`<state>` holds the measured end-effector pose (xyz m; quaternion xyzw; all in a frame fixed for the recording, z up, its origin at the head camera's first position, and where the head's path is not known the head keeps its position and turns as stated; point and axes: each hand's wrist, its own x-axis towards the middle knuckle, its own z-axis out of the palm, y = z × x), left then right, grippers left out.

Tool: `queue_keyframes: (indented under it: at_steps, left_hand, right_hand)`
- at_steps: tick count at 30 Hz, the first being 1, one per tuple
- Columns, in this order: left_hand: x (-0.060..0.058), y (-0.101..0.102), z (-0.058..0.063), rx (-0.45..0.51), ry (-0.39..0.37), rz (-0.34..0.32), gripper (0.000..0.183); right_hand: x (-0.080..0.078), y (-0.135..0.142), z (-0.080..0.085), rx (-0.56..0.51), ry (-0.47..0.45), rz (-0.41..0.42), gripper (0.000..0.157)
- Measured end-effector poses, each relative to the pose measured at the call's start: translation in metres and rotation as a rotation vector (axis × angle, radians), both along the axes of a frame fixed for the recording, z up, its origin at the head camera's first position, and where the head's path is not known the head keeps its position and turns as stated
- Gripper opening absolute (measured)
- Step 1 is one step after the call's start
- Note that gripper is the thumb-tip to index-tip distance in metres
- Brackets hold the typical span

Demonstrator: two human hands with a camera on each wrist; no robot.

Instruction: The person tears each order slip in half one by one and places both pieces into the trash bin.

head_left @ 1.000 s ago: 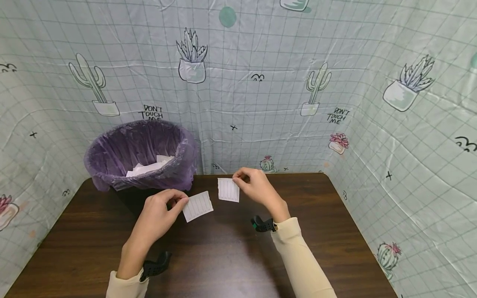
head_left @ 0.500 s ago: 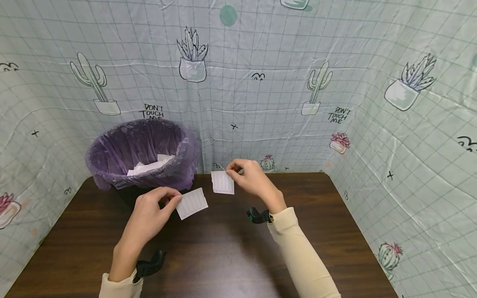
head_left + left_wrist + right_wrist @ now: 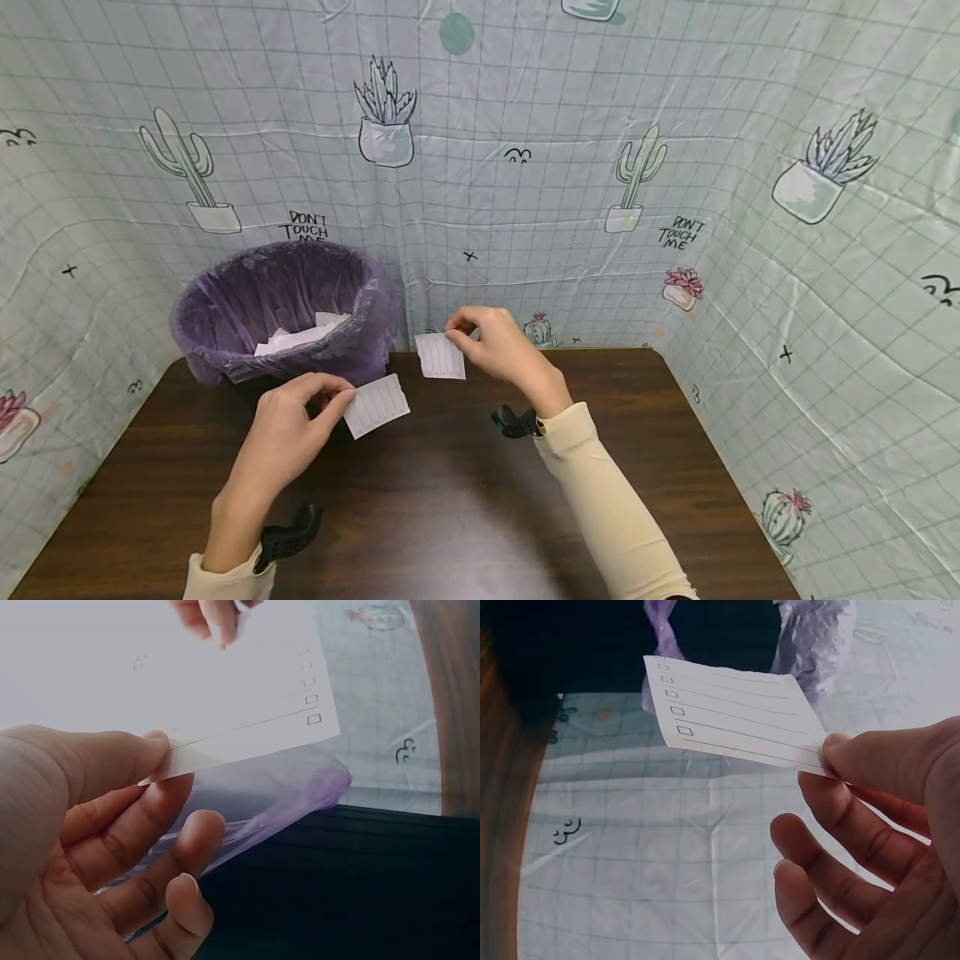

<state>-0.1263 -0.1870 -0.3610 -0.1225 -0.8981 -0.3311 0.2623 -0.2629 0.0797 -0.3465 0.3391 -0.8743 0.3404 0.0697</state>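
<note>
My left hand pinches a small piece of lined paper by its left edge, between thumb and fingertip. Printed checkboxes run along one side of this left piece, seen close up in the left wrist view. A second lined piece of paper, also with a row of checkboxes, hangs from my right hand, its corner pinched by thumb and index finger. Both pieces are held apart from each other above the table. The left piece has an uneven, torn-looking right edge.
A dark bin with a purple liner stands at the table's back left, behind my left hand. White paper scraps lie inside it. Behind the brown wooden table hangs a cactus-print cloth.
Both hands have shifted left with their pieces of paper, the right hand also rising toward the back of the table. The bin and its scraps have stayed put.
</note>
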Motion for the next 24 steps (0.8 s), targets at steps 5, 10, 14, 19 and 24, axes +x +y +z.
queue_keyframes:
  at_steps: [5, 10, 14, 19, 24]
  left_hand:
    - [0.002, -0.002, 0.005, -0.020, 0.002, 0.009, 0.005]
    - [0.004, -0.005, 0.009, -0.036, 0.024, 0.012, 0.006]
    - [0.005, -0.008, 0.013, -0.047, 0.044, 0.014, 0.007]
    - [0.008, -0.010, 0.017, -0.062, 0.063, 0.022, 0.007]
    - [0.010, -0.013, 0.021, -0.068, 0.084, 0.029, 0.008]
  right_hand:
    - [0.000, -0.002, 0.007, 0.006, 0.017, 0.013, 0.011]
    - [0.000, -0.005, 0.013, 0.012, 0.044, 0.017, 0.011]
    - [0.000, -0.006, 0.018, 0.022, 0.056, 0.018, 0.012]
    - [0.001, -0.007, 0.023, 0.030, 0.061, 0.025, 0.013]
    - [0.001, -0.007, 0.027, 0.031, 0.071, 0.020, 0.012]
